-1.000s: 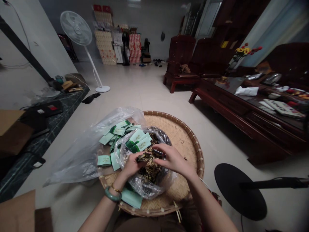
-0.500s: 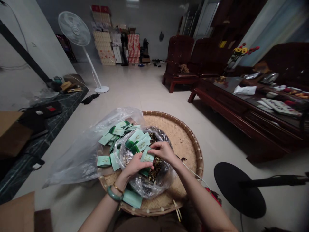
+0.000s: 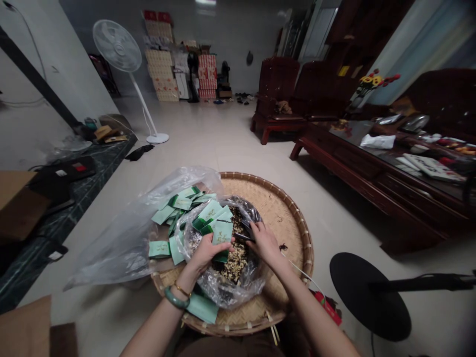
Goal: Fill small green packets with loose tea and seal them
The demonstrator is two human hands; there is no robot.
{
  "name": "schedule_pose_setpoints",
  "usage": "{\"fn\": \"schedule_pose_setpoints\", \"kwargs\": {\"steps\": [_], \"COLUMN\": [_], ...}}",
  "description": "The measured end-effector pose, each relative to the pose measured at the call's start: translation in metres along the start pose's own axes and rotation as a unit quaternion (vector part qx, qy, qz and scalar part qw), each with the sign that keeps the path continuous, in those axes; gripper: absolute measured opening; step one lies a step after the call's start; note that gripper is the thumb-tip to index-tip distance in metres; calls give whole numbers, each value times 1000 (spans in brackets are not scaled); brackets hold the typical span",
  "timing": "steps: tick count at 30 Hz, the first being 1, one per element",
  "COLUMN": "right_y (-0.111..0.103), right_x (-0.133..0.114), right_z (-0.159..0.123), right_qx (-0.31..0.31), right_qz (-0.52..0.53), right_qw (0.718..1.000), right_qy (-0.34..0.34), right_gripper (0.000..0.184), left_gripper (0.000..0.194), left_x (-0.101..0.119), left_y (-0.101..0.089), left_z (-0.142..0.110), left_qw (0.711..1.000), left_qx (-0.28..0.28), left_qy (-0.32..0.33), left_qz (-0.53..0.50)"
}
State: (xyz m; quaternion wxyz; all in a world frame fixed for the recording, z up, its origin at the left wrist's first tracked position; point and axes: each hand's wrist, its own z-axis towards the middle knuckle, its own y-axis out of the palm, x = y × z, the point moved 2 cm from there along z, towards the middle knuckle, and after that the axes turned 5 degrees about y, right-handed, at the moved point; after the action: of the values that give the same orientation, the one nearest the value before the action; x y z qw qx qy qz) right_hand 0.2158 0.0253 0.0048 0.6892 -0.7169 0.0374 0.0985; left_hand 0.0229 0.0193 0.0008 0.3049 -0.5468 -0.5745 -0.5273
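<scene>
My left hand (image 3: 204, 255) pinches an upright pale green packet (image 3: 222, 231) by its lower part, above an open clear plastic bag (image 3: 236, 297). My right hand (image 3: 265, 243) is closed on a black scoop-like tool (image 3: 243, 236) at the bag's right side; its exact shape is partly hidden. Inside the bag lies a loose dry mix (image 3: 236, 265) of dark and pale yellow bits. More green packets (image 3: 208, 213) rest at the bag's far edge, just behind the held one.
Everything sits on a round woven bamboo tray (image 3: 288, 208). Left of the bag, a heap of green packets (image 3: 163, 214) lies by a large plastic sack (image 3: 122, 253) that hangs over the rim. A black round stand base (image 3: 368, 292) is on the floor at right, near a wooden table (image 3: 334, 163).
My right hand has let go of the packet's top edge, moved right and down, and taken hold of the black tool. My left hand still holds the packet, now more upright.
</scene>
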Motion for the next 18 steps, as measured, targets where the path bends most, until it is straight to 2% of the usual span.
{"fn": "schedule_pose_setpoints", "kwargs": {"steps": [3,5,8,11,13,15,18], "right_y": [6,5,-8,-32,-46,-56,-63], "right_x": [-3,2,19,27,23,12,-7], "right_z": [4,6,8,7,5,4,3], "right_qx": [1,2,10,-8,-52,-86,-99], "right_qz": [-9,36,183,332,366,364,348], "right_qw": [1000,999,983,942,927,923,923], "right_qy": [4,10,2,-48,-69,-92,-131], "right_gripper": [57,56,52,50,52,52,48], "left_gripper": [54,53,51,49,45,39,33], "left_x": [-2,-3,-3,-4,-4,-3,-2], "left_y": [-1,-3,-4,-2,-1,1,2], "left_z": [0,0,0,-1,0,0,1], "left_qw": [1000,1000,1000,1000,998,994,988], "left_qx": [-2,-1,-8,-20,-30,-40,-55], "left_qy": [-5,-1,5,6,17,33,42], "left_qz": [6,6,4,24,55,93,140]}}
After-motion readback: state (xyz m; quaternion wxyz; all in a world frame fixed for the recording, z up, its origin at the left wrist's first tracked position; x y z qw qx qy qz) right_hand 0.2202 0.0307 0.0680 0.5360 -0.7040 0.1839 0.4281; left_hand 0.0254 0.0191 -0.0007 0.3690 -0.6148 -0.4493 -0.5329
